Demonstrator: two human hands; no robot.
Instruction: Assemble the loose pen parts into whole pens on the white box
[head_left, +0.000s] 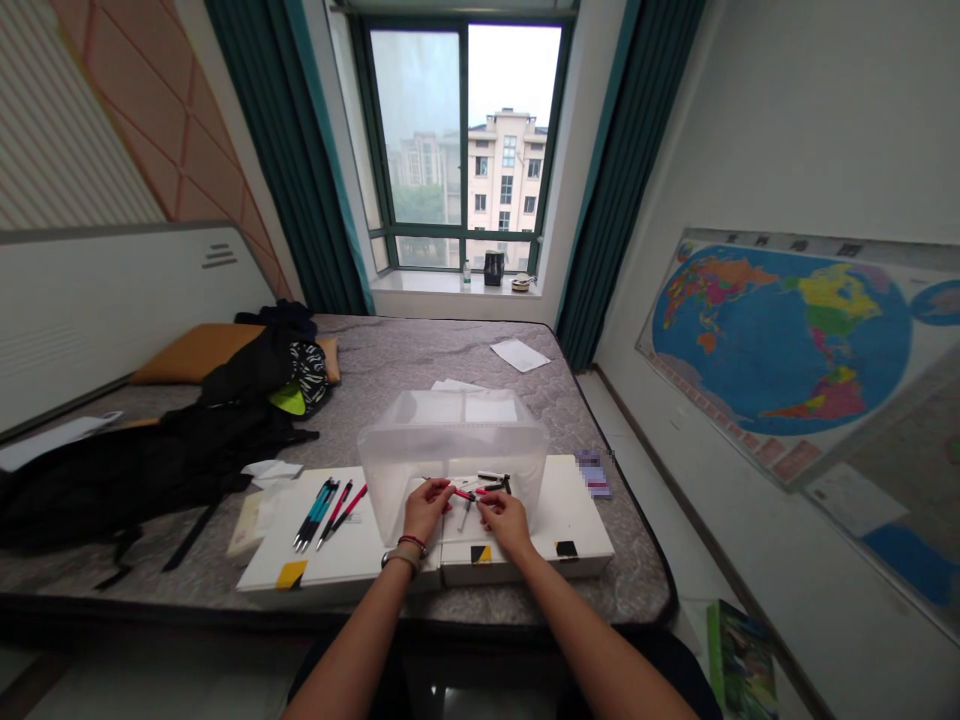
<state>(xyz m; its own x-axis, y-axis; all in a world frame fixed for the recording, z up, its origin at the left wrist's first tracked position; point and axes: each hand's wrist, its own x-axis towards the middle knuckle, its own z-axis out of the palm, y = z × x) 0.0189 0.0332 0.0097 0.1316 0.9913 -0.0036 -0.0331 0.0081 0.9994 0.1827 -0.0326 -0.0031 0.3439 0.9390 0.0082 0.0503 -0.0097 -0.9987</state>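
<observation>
My left hand [426, 514], with a red cord and a watch-like band at the wrist, pinches a red pen part [463, 494]. Close by on the right, my right hand [505, 521] has its fingertips pinched at the other end of the pen pieces; exactly what lies in them is too small to make out. Both hands are at the mouth of a translucent plastic bin [390, 455] lying on its side. Black and clear pen parts [495, 479] lie inside it. To the left, several assembled teal pens [315, 515] and red pens [339, 508] rest side by side.
White boxes [375, 560] with yellow and black tape support the bin on a grey mattress [420, 345]. Black clothing or a bag [150, 470] covers the left side. White paper [520, 355] lies farther back. A purple packet [594, 474] sits at the right edge.
</observation>
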